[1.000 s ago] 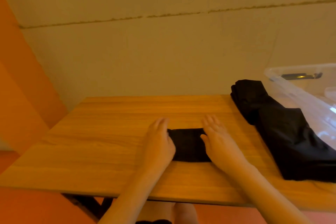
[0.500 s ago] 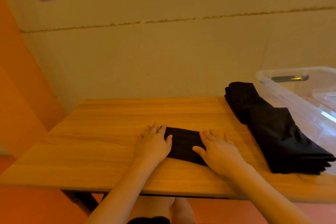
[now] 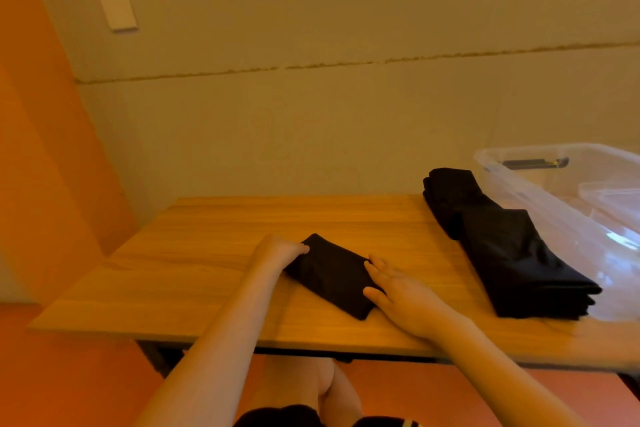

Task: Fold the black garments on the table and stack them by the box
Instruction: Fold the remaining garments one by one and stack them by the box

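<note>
Desk point(image 3: 207, 253) inspected: I note left hand point(image 3: 284, 251) gripping folded garment point(image 3: 332, 276), right hand point(image 3: 398, 284) flat against it, stack point(image 3: 502, 246) rightward.

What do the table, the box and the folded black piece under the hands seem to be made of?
Table: wood or wood-look laminate, with visible grain and a dull sheen.
Box: clear, glossy plastic; you can see through its walls.
Folded garment: soft matte black fabric with creased edges; the exact fibre cannot be told.
</note>
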`<state>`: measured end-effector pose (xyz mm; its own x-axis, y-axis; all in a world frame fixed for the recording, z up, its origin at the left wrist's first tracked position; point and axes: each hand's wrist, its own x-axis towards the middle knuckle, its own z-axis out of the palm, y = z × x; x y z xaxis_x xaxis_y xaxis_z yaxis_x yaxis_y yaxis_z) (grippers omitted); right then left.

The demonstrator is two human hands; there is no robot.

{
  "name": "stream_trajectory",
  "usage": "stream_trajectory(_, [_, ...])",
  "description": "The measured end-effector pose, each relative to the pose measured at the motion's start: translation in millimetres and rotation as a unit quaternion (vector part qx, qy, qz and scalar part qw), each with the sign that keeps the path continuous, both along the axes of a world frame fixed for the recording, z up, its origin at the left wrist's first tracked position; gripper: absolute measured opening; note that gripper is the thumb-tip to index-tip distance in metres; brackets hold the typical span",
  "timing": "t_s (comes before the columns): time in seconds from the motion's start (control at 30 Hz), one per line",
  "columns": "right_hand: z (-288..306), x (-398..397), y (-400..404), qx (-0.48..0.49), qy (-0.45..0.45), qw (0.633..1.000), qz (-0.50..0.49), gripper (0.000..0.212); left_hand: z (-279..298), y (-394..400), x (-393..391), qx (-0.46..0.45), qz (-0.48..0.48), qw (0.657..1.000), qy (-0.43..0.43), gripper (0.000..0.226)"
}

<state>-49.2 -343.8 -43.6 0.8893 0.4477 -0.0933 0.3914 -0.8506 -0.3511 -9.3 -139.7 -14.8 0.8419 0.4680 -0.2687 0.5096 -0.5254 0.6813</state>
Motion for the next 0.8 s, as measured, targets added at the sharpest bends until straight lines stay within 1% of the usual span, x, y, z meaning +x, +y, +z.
stream_trajectory(0.07, [-1.0,-3.5,-1.2,0.004,-0.004,1.0,-0.002,0.059,6.9,-1.0,0.1,-0.073,-0.004,0.997,0.001,0.052])
stream_trajectory(0.13, [-1.9,-7.4,-2.9,0.005,-0.01,1.0,-0.007,0.059,12.0,0.0,-0.9,-0.132,-0.02,0.991,0.014,0.046])
stream_trajectory(0.17, [-2.6,-9.6,-3.7,-0.001,-0.012,1.0,-0.007,0.059,14.6,1.1,-2.3,-0.146,-0.03,0.988,0.029,0.04])
stream_trajectory(0.23, [-4.0,-12.9,-4.3,-0.023,-0.014,1.0,-0.005,0.059,18.5,3.4,-3.2,-0.169,-0.032,0.983,0.058,0.033])
stream_trajectory(0.33, [-2.6,-12.4,-7.1,-0.038,-0.004,0.999,-0.008,0.058,20.5,2.5,-1.2,-0.187,-0.039,0.979,0.077,0.039])
stream_trajectory(0.5, [4.3,-7.3,-14.2,-0.072,0.001,0.997,-0.04,0.059,19.5,-9.2,6.5,-0.207,-0.075,0.974,0.049,0.052])
stream_trajectory(0.57, [12.2,-1.8,-14.2,-0.101,0.001,0.994,-0.05,0.06,20.4,-15.8,13.0,-0.219,-0.097,0.97,0.032,0.05])
stream_trajectory(0.6, [17.1,2.8,-13.7,-0.098,-0.003,0.994,-0.055,0.059,21.7,-19.7,16.2,-0.214,-0.112,0.97,0.018,0.043])
stream_trajectory(0.63, [22.0,9.3,-13.4,-0.064,-0.006,0.996,-0.067,0.059,23.8,-23.1,19.7,-0.204,-0.131,0.97,0.002,0.031])
stream_trajectory(0.67, [27.9,17.0,-12.8,0.001,0.0,0.996,-0.088,0.06,27.4,-26.5,22.0,-0.194,-0.152,0.969,-0.013,0.019])
stream_trajectory(0.7, [32.9,25.8,-11.5,0.081,0.013,0.99,-0.116,0.064,31.4,-29.2,24.1,-0.188,-0.176,0.966,-0.026,0.015])
stream_trajectory(0.77, [41.0,46.8,-8.0,0.225,0.038,0.961,-0.156,0.081,39.5,-33.2,29.9,-0.182,-0.233,0.954,-0.056,0.024])
stream_trajectory(0.8, [44.0,57.8,-6.6,0.289,0.069,0.943,-0.152,0.091,44.8,-35.5,31.7,-0.187,-0.263,0.944,-0.068,0.026])
